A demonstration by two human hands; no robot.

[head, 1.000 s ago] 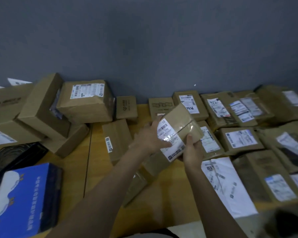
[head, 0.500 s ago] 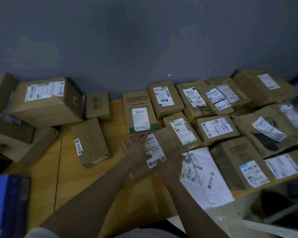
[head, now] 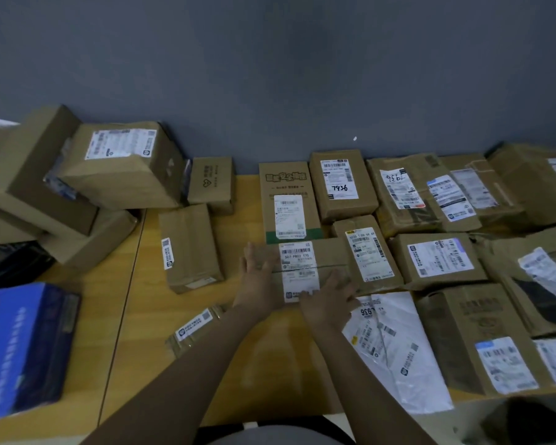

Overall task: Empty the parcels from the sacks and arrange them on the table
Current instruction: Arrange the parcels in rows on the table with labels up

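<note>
Left hand (head: 260,285): I am laying it flat, fingers spread, on the left end of the parcel's top; my grip is slack and not closed around anything.
Right hand (head: 328,301): I am resting it palm down on the near right corner of the same parcel, fingers straight, grip loose, holding nothing.
Parcel (head: 305,268): a brown cardboard box with a white barcode label, lying flat on the desk between my hands, its long side running left to right.
Its neighbours: it is touching the green-striped box (head: 288,203) behind it and the labelled box (head: 368,253) to its right; a white plastic mailer (head: 395,348) is lying just beside its near right corner.
Desk (head: 264,364): pale wood, standing against a grey wall (head: 270,65), with bare surface in front of me.
Right side: rows of brown boxes and padded bags are lying close together, labels facing up.
Left side: a tall box (head: 190,245) is lying well apart from my left hand; bigger cartons are stacked behind it, the top one (head: 122,165) tilted.
Near left: a blue box (head: 23,345) is sitting at the desk edge, and a flat clear-wrapped packet (head: 195,326) is showing partly under my left forearm.
</note>
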